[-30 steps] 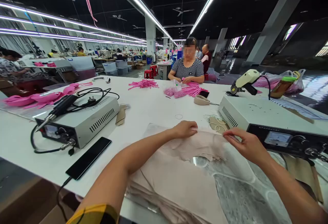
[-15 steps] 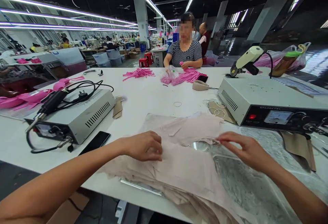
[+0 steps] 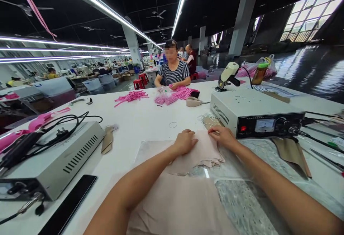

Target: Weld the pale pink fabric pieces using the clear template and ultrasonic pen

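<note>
Thin beige fabric pieces [image 3: 206,149] lie in a small stack at the middle of the table. My left hand [image 3: 186,141] rests on the stack's left part, fingers loosely bent and the thumb apart from them. At the far right corner of the same stack, my right hand [image 3: 223,135] pinches the fabric edge between thumb and fingers. Closer to me spreads a larger pile of beige fabric [image 3: 185,199], partly covered by my left forearm. A grey mottled board [image 3: 242,202] shows to the right of that pile.
Grey control boxes stand left [image 3: 61,156] and right [image 3: 258,107]. A black phone [image 3: 70,202] lies near the left box. Scissors [image 3: 326,159] lie far right. Across the white table [image 3: 129,127], a person in a striped top [image 3: 174,73] handles pink strips [image 3: 184,92].
Both my hands have moved away from me onto the far part of the smaller fabric stack. The view has shifted, bringing the left box and the phone closer.
</note>
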`<state>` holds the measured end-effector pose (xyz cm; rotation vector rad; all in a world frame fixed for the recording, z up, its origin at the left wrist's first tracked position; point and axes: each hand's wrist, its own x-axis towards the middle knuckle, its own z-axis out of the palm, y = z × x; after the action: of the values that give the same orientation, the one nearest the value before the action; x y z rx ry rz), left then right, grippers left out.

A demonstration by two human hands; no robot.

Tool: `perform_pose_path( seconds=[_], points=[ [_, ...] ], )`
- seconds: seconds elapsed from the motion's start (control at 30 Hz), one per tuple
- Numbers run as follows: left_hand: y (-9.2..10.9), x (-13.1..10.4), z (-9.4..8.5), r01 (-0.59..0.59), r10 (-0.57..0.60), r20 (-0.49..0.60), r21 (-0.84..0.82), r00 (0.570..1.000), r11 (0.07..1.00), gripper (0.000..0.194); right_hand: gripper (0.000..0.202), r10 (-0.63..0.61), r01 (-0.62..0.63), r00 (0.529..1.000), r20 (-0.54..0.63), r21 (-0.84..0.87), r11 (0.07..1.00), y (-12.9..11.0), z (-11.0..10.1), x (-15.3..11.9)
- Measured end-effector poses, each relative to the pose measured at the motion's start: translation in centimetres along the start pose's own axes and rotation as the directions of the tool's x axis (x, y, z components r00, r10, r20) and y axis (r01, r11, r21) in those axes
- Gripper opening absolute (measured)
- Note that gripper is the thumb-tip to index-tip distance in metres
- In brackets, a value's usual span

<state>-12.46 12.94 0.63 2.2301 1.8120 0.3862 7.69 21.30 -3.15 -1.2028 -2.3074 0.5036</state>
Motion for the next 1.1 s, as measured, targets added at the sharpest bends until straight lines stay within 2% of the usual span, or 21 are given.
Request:
perform_pose_path(
  seconds=[0.23, 0.37, 0.5, 0.6, 0.7, 0.73, 0.8, 0.87, 0.93, 1.0, 1.03, 1.1],
  points=[
    [0.1, 2.0, 0.8, -0.004, 0.005, 0.006, -0.07, 1.0, 0.998, 0.027, 0.024, 0.0, -0.001, 1.0, 0.012, 0.091, 0.996, -0.7, -1.3, -0.7],
    [0.1, 2.7, 1.0, 0.03, -0.031, -0.006, -0.093, 1.0, 0.995, 0.023, 0.024, 0.05, -0.059, 0.996, 0.071, 0.142, 0.988, -0.5, -1.5, -0.9],
    [0.3, 2.4, 0.5, 0.023, -0.026, -0.025, -0.131, 0.999, 0.991, 0.018, 0.022, 0.129, -0.144, 0.988, 0.083, 0.21, 0.967, -0.3, -2.2, -1.4],
    [1.0, 1.8, -0.5, -0.036, 0.031, -0.029, -0.195, 0.999, 0.98, 0.022, 0.019, 0.166, -0.183, 0.983, 0.08, 0.329, 0.926, -1.1, -3.5, -1.9],
    [2.8, 1.3, -1.3, -0.112, 0.114, -0.009, -0.296, 0.993, 0.949, 0.041, 0.023, 0.179, -0.206, 0.978, 0.102, 0.465, 0.861, -2.7, -5.4, -3.0],
    [3.5, 1.2, -1.5, -0.128, 0.142, 0.016, -0.338, 0.99, 0.933, 0.043, 0.025, 0.182, -0.212, 0.977, 0.108, 0.502, 0.838, -3.2, -6.0, -3.7],
    [5.2, 0.9, -1.5, -0.137, 0.193, 0.096, -0.416, 0.976, 0.899, 0.036, 0.03, 0.206, -0.222, 0.974, 0.092, 0.561, 0.797, -4.0, -7.1, -5.5],
    [6.7, 0.3, -1.1, -0.092, 0.227, 0.19, -0.539, 0.955, 0.837, 0.032, 0.036, 0.274, -0.234, 0.961, 0.025, 0.598, 0.767, -4.3, -7.7, -8.2],
    [8.0, -0.5, -0.2, 0.016, 0.233, 0.267, -0.687, 0.935, 0.726, 0.034, 0.04, 0.381, -0.261, 0.922, -0.072, 0.612, 0.747, -4.1, -7.6, -11.6],
    [8.8, -1.5, 0.7, 0.159, 0.223, 0.344, -0.798, 0.912, 0.581, 0.036, 0.041, 0.494, -0.316, 0.861, -0.121, 0.635, 0.705, -3.9, -6.8, -15.3],
    [9.1, -2.0, 1.1, 0.223, 0.219, 0.383, -0.822, 0.898, 0.525, 0.038, 0.042, 0.54, -0.348, 0.836, -0.099, 0.664, 0.662, -4.0, -6.2, -17.0],
    [9.6, -2.8, 1.8, 0.33, 0.215, 0.456, -0.833, 0.864, 0.444, 0.042, 0.046, 0.587, -0.4, 0.81, 0.019, 0.749, 0.528, -4.3, -5.0, -19.6]
  ],
)
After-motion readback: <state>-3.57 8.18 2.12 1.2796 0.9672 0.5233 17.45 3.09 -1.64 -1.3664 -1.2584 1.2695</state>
